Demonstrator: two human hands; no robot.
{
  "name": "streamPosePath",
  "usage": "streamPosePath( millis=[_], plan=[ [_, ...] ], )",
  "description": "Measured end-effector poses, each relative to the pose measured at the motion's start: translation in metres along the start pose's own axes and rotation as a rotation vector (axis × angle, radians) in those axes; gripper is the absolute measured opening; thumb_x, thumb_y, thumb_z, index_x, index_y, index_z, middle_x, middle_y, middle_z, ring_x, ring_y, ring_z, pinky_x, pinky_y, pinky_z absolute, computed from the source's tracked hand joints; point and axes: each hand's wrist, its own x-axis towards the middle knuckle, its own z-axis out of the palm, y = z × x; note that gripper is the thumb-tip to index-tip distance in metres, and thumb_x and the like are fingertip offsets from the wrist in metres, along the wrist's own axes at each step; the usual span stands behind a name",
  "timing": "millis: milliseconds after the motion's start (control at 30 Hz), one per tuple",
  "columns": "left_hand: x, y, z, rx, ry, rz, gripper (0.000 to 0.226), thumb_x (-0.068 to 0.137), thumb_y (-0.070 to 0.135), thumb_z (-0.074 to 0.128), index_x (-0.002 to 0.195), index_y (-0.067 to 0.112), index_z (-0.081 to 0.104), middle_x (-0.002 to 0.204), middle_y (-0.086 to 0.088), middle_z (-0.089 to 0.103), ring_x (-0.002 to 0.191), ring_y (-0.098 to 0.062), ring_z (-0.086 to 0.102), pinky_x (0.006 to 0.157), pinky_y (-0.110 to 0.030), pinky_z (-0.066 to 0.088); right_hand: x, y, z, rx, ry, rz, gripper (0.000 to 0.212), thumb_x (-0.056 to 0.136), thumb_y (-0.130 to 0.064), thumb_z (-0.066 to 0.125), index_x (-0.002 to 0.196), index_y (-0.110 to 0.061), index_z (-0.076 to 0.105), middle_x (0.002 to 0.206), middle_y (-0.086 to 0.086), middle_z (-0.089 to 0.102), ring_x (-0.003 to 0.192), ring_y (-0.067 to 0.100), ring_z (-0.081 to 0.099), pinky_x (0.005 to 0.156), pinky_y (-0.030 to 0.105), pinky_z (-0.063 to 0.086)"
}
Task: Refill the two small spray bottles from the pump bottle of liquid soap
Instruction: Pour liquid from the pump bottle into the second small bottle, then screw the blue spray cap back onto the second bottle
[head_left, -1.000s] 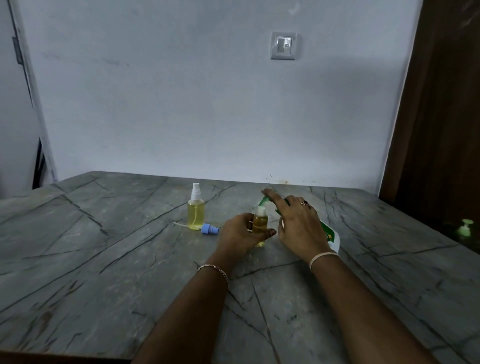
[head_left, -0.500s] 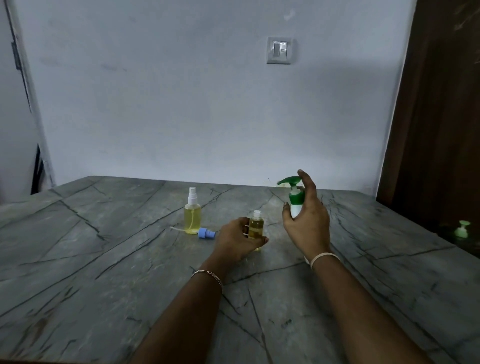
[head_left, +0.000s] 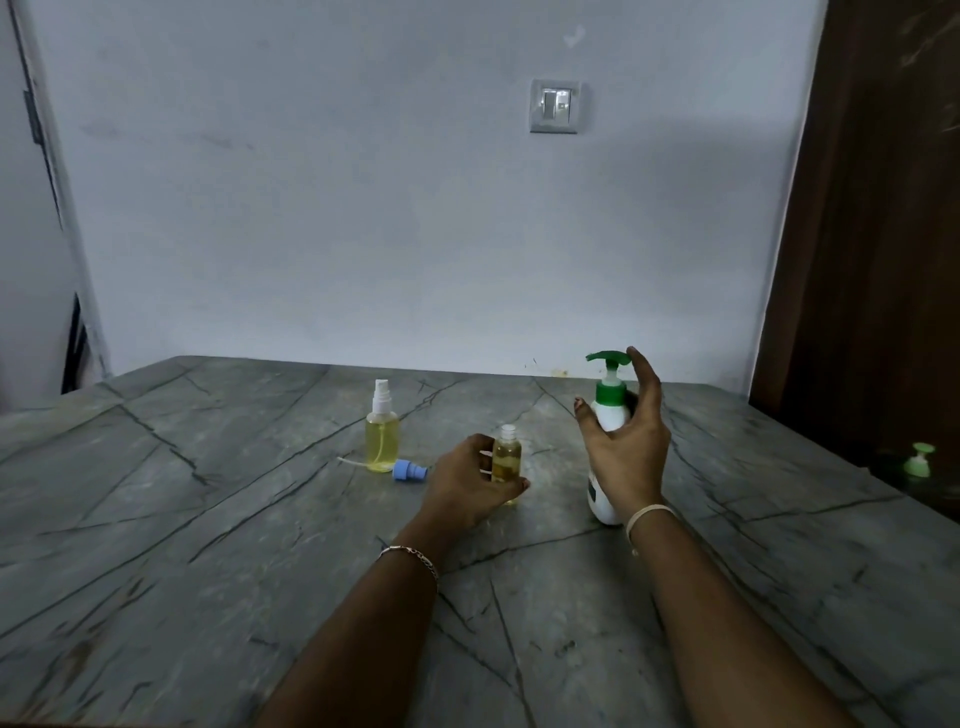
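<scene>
Table (head_left: 208, 519): grey stone, dark crack-like veins.
Pump bottle (head_left: 610, 415): white body, green collar and pump head.
Spray bottle (head_left: 383, 439): clear, pale yellow liquid, white sprayer.
Open bottle (head_left: 507, 457): clear, deeper amber-yellow liquid.
Loose cap (head_left: 408, 472): blue, white tube.
Wall (head_left: 363, 208): pale grey-white.

I found no text that I could read in this view. The white pump bottle (head_left: 602, 506) carried a dark patch of label (head_left: 592, 488) low on its side (half hidden behind the right hand (head_left: 626, 457) that gripped it), too blurred for letters. Any print on the small spray bottle (head_left: 506, 457) held in the left hand (head_left: 467, 483) was too small to tell.
</scene>
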Motion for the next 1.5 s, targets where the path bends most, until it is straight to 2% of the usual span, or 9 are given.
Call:
streamPosePath(
  millis=[367, 634, 767, 900, 1000, 1167, 1300, 1367, 1501],
  plan=[
    [-0.001, -0.003, 0.002, -0.054, 0.036, -0.015, 0.054, 0.066, 0.036, 0.084, 0.109, 0.014, 0.058, 0.102, -0.002, 0.069, 0.091, -0.014, 0.066, 0.084, -0.031, 0.056, 0.005, 0.007, -0.010, 0.034, 0.015, 0.118, 0.051, 0.073, -0.017, 0.083, 0.118, -0.018, 0.059, 0.107, -0.004, 0.065, 0.098, 0.015, 0.061, 0.087, 0.029, 0.050],
    [0.002, -0.002, -0.004, -0.065, 0.011, -0.017, 0.053, 0.065, 0.035, 0.085, 0.107, 0.014, 0.060, 0.099, 0.001, 0.069, 0.089, -0.012, 0.067, 0.080, -0.025, 0.055, 0.004, 0.001, -0.009, 0.046, 0.051, 0.074, 0.063, 0.073, -0.029, 0.082, 0.128, -0.023, 0.051, 0.116, -0.005, 0.062, 0.104, 0.010, 0.059, 0.084, 0.016, 0.046],
    [0.003, -0.003, -0.004, -0.084, -0.037, -0.034, 0.050, 0.064, 0.034, 0.086, 0.102, 0.017, 0.059, 0.099, 0.000, 0.070, 0.089, -0.011, 0.067, 0.084, -0.031, 0.056, 0.000, 0.000, -0.007, 0.037, 0.073, 0.039, 0.063, 0.081, -0.042, 0.070, 0.133, -0.025, 0.041, 0.130, 0.000, 0.055, 0.115, 0.014, 0.055, 0.094, 0.025, 0.046],
    [0.002, 0.001, -0.010, -0.073, -0.080, -0.045, 0.051, 0.064, 0.032, 0.086, 0.104, 0.015, 0.059, 0.099, -0.001, 0.070, 0.091, -0.012, 0.067, 0.088, -0.033, 0.054, 0.000, -0.010, -0.005, -0.167, 0.184, -0.130, 0.063, 0.089, -0.049, 0.052, 0.140, -0.016, 0.034, 0.145, 0.007, 0.038, 0.134, 0.019, 0.035, 0.105, 0.023, 0.028],
    [-0.003, 0.003, -0.014, -0.063, -0.101, -0.054, 0.054, 0.063, 0.032, 0.087, 0.106, 0.015, 0.058, 0.100, -0.002, 0.070, 0.094, -0.014, 0.066, 0.090, -0.037, 0.054, -0.002, -0.019, -0.004, -0.386, 0.261, -0.251, 0.056, 0.089, -0.045, 0.043, 0.136, -0.016, 0.035, 0.144, 0.009, 0.034, 0.135, 0.024, 0.028, 0.107, 0.037, 0.018],
    [-0.018, 0.006, -0.023, -0.054, -0.079, -0.058, 0.052, 0.065, 0.028, 0.085, 0.107, 0.012, 0.058, 0.098, -0.002, 0.066, 0.091, -0.012, 0.062, 0.077, -0.022, 0.051, -0.019, -0.034, 0.006, -0.531, 0.056, -0.428, 0.050, 0.085, -0.042, 0.045, 0.131, -0.023, 0.036, 0.137, 0.003, 0.031, 0.129, 0.024, 0.030, 0.098, 0.043, 0.023],
    [-0.032, 0.002, -0.038, -0.029, -0.015, -0.038, 0.049, 0.062, 0.030, 0.087, 0.100, 0.013, 0.063, 0.096, -0.001, 0.069, 0.089, -0.011, 0.064, 0.080, -0.026, 0.054, -0.036, -0.044, 0.020, -0.582, -0.191, -0.474, 0.040, 0.083, -0.028, 0.052, 0.122, -0.023, 0.045, 0.127, 0.003, 0.043, 0.120, 0.022, 0.041, 0.091, 0.037, 0.033],
    [-0.039, -0.003, -0.048, -0.020, 0.026, -0.043, 0.048, 0.061, 0.031, 0.088, 0.099, 0.013, 0.066, 0.097, 0.001, 0.070, 0.089, -0.009, 0.064, 0.083, -0.028, 0.054, -0.044, -0.045, 0.030, -0.557, -0.351, -0.413, 0.029, 0.084, -0.022, 0.058, 0.113, -0.023, 0.053, 0.117, 0.001, 0.052, 0.111, 0.021, 0.048, 0.088, 0.035, 0.039],
    [-0.048, -0.017, -0.074, -0.025, 0.051, -0.076, 0.050, 0.061, 0.033, 0.088, 0.102, 0.014, 0.067, 0.098, 0.001, 0.070, 0.092, -0.011, 0.064, 0.084, -0.028, 0.053, -0.057, -0.043, 0.047, -0.401, -0.647, -0.077, 0.010, 0.092, -0.025, 0.056, 0.101, -0.026, 0.058, 0.105, -0.001, 0.057, 0.104, 0.018, 0.052, 0.087, 0.035, 0.044]
  ],
)
